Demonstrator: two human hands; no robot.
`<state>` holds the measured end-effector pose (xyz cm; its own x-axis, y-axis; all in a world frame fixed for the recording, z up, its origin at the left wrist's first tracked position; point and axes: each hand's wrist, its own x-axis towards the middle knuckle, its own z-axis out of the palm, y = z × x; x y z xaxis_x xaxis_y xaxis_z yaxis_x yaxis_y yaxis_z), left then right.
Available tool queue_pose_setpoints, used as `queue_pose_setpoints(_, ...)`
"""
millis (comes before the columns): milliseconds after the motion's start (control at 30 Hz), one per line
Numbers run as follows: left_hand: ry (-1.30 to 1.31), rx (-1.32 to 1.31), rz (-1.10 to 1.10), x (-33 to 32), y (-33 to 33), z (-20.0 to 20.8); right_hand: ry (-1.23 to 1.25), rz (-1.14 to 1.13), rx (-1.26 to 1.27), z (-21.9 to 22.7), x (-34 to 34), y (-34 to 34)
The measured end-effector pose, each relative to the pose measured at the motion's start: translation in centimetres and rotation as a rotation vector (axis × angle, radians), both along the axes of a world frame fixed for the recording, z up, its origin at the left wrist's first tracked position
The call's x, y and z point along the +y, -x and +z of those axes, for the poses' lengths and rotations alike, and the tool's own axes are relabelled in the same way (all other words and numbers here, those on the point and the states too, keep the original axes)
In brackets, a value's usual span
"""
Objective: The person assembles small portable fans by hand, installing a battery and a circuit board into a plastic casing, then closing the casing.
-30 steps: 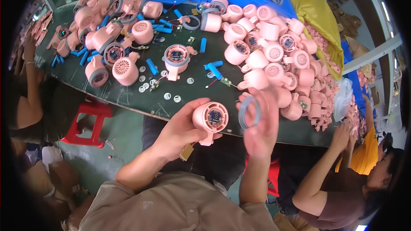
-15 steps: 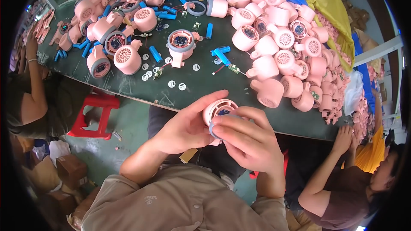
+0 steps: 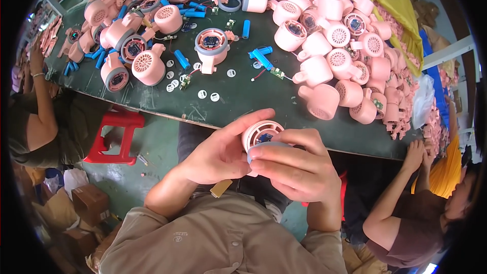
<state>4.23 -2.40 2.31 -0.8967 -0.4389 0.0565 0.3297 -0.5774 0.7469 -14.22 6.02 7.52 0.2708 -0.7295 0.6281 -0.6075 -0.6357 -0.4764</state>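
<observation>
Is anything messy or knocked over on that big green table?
Nothing looks broken or spilled. The pink fan housings lie jumbled in heaps on the green table, some tipped on their sides, with blue cylinders and small white discs scattered between. That looks like ordinary working clutter.

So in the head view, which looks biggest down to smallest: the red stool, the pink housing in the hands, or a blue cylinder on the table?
1. Red stool, clearly largest.
2. Pink housing, partly covered by the left hand and right hand; it's nearer the camera, so it looks bigger than it would on the table.
3. Blue cylinder, smallest.
</observation>
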Motion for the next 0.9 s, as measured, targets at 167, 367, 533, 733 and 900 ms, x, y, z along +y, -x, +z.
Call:
queue_pose_setpoints(167,-0.006,-0.023,-0.012,0.1,-0.3,0.4,-0.017,0.010,-0.002,-0.2,0.2,0.0)
queue_pose_setpoints(367,0.004,-0.083,-0.015,0.2,-0.4,0.6,-0.012,-0.009,0.053,-0.2,0.1,0.3)
queue_pose_setpoints(533,0.091,-0.028,-0.047,-0.2,-0.5,0.5,-0.003,-0.027,0.077,-0.2,0.1,0.5)
queue_pose_setpoints(733,0.195,0.071,-0.020,-0.4,-0.3,-0.2,-0.120,0.002,0.070,0.0,0.1,0.6)
queue_pose_setpoints(900,0.545,-0.030,0.232,0.4,0.0,0.3,-0.348,0.084,-0.279,-0.5,0.0,1.6)
